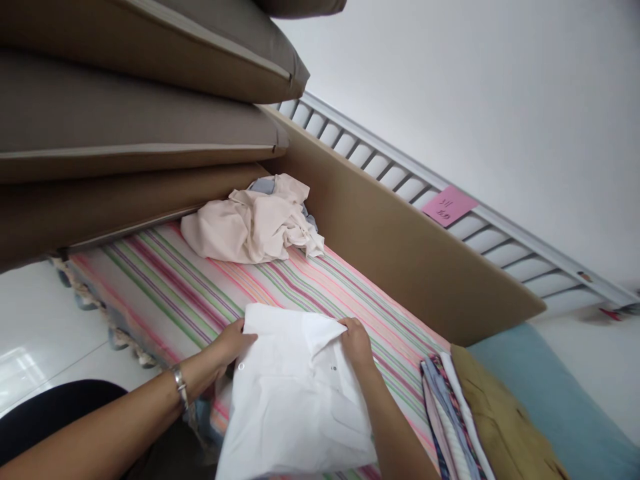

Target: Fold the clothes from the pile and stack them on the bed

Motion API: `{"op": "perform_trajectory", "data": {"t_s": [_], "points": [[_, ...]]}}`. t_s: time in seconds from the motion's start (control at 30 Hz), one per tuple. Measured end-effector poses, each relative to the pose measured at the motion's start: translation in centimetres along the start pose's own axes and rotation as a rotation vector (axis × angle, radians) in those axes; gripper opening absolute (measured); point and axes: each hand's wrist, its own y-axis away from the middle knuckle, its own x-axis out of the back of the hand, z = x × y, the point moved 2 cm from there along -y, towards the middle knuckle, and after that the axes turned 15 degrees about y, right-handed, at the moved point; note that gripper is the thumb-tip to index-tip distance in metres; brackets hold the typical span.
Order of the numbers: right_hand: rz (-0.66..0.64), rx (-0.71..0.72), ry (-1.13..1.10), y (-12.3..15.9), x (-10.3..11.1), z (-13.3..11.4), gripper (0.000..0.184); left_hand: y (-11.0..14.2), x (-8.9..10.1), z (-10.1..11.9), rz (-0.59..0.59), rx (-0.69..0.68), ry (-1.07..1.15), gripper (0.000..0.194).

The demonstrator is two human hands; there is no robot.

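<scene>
A white garment (295, 393), perhaps a shirt, is held up in front of me, partly folded and hanging down toward the bottom of the view. My left hand (234, 347) pinches its upper left corner, thumb on top. At the upper right corner, my right hand (357, 343) grips a turned-over edge of the cloth. Small round snaps or buttons show near both sides. Beneath the garment lies a striped cloth (195, 293) covering the bed. The garment's lower end is cut off by the frame.
Crumpled cream clothes (250, 223) lie at the far end. Folded clothes with an olive piece (500, 413) on top stand at right, beside a blue surface (555, 393). Stacked grey-brown cushions (140, 117) overhang the left. A tan board (400, 240) and railing with a pink note (449, 205) line the wall.
</scene>
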Motion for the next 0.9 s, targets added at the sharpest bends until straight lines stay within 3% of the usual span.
{"op": "perform_trajectory", "data": {"t_s": [0.3, 0.73, 0.9], "points": [[-0.054, -0.111, -0.03, 1.0, 0.6, -0.7, 0.032, 0.1, 0.0, 0.2, 0.021, -0.006, -0.028, 0.039], [-0.018, -0.082, 0.004, 0.6, -1.1, -0.8, 0.016, -0.1, 0.4, -0.3, -0.017, -0.021, -0.022, 0.043], [-0.001, -0.071, 0.012, 0.2, -1.2, -0.5, 0.018, 0.1, 0.1, 0.1, -0.005, 0.003, -0.025, 0.044]]}}
